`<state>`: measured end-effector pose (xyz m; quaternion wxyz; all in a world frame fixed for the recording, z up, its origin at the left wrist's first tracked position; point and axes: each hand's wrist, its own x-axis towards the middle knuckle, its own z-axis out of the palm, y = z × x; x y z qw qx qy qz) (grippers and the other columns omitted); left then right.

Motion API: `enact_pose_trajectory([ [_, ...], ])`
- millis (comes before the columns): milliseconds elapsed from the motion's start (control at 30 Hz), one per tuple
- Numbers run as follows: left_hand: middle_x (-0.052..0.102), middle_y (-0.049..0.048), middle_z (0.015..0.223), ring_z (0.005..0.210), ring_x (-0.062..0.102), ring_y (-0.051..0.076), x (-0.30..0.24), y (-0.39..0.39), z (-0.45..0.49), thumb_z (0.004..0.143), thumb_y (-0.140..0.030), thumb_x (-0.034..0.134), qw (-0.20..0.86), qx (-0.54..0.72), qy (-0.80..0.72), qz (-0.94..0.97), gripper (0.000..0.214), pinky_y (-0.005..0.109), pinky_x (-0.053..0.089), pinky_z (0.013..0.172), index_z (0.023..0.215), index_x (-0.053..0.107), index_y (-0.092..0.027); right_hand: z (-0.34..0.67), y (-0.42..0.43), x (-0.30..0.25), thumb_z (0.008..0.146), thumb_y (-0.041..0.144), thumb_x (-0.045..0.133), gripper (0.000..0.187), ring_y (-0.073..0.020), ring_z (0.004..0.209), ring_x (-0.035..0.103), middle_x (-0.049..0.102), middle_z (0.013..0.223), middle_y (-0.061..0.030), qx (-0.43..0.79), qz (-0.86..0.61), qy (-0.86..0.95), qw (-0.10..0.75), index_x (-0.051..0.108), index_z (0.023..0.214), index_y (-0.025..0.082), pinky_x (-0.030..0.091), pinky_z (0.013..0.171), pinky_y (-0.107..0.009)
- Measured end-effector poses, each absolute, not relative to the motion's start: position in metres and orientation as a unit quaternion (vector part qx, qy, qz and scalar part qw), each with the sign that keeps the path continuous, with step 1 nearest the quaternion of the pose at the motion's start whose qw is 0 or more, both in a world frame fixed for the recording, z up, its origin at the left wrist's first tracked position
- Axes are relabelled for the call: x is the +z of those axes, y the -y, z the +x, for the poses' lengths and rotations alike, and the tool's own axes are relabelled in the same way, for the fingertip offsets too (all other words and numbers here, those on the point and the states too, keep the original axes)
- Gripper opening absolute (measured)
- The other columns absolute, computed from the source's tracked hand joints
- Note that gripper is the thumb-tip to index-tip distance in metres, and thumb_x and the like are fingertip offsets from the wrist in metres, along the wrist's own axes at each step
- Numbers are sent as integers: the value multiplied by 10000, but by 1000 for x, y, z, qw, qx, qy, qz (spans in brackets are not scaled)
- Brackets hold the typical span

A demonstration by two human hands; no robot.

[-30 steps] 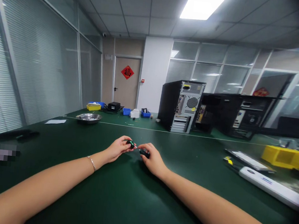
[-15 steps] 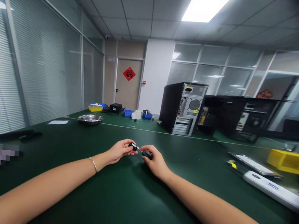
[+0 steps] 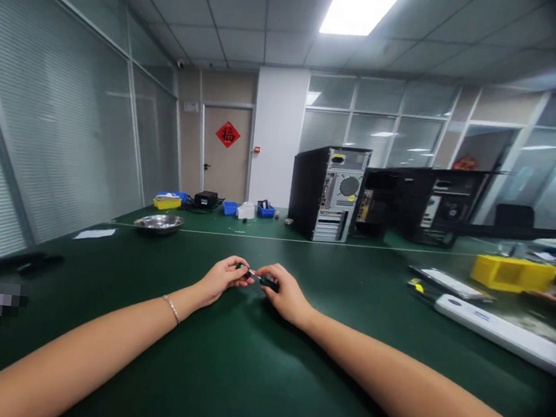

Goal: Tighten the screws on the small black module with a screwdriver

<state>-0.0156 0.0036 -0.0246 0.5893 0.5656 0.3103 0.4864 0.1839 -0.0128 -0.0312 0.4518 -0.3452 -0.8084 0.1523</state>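
Over the green tabletop (image 3: 242,375) my two hands meet in the middle of the view. My left hand (image 3: 224,281), with a bracelet at the wrist, is closed on a small black object (image 3: 243,270) whose kind is too small to make out. My right hand (image 3: 286,296) grips the dark handle of a screwdriver (image 3: 269,284). Its thin metal shaft points left, and its tip reaches the black object between the left fingers. The fingers hide most of both things.
A metal bowl (image 3: 159,224) and a paper sheet (image 3: 94,234) lie to the left. Computer towers (image 3: 309,192) stand at the back right. A white power strip (image 3: 497,331), a dark flat device (image 3: 450,284) and a yellow bin (image 3: 512,275) are on the right. Small blue bins (image 3: 230,208) sit behind.
The view has turned slightly right, so the background has shifted left. The black object is tilted differently in my left fingers, and my right hand still holds the screwdriver against it.
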Motion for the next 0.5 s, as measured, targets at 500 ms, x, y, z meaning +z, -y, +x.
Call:
enact_pose_trajectory([
  [500,726,118,935,771,707,174,-18,-2,-11,831,-164,647,592,493,-347,535,212,289,516,731,958,478,-161,180,14,-32,855,278,577,189,-135,683,545,650,782,1,150,-427,796,403,664,992,181,416,656,-249],
])
